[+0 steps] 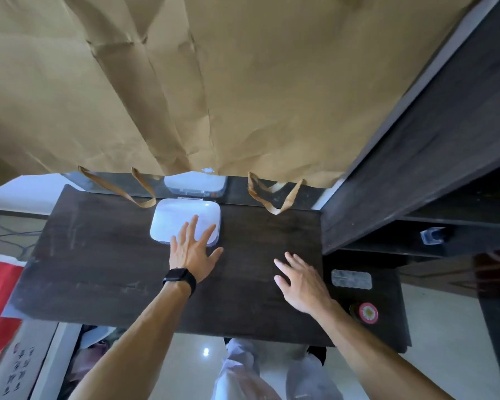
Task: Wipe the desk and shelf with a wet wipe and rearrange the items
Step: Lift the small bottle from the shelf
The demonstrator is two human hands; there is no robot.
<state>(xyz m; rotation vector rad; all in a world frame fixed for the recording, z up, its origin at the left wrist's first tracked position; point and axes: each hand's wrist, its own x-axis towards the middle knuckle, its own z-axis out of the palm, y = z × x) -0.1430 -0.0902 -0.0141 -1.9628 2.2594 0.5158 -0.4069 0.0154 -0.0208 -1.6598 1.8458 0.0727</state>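
The left hand [192, 251], a dark watch [180, 278] on its wrist, lies flat with fingers spread wide, grasping nothing; its fingertips [195, 219] rest on the near edge of a white box [179, 216] with rounded corners, and the palm sits on the dark wooden desk [104, 264] just in front of it. The box's lid is closed, so its contents cannot be seen; a hinge-like strip shows along its far edge, and the box is mirrored in a glossy dark panel [237, 189] behind the desk. The right hand [302, 284] is also released, fingers extended and loosely splayed, holding nothing; it is slightly blurred, and whether it touches the desk or hovers just above it cannot be told. It is near the desk's right end, well apart from the box. Beyond that end stands a dark shelf unit [416, 168]; on its lower surface lie a pale rectangular packet [351, 279] and, nearer the camera, a round red-and-white lid or label [368, 312] on a dark object. A small clear container [431, 235] sits in one shelf compartment, its contents too small to make out. Crumpled brown paper [214, 82] hangs over the back of the desk, with its paper handles [274, 197] drooping onto the surface on either side of the box.
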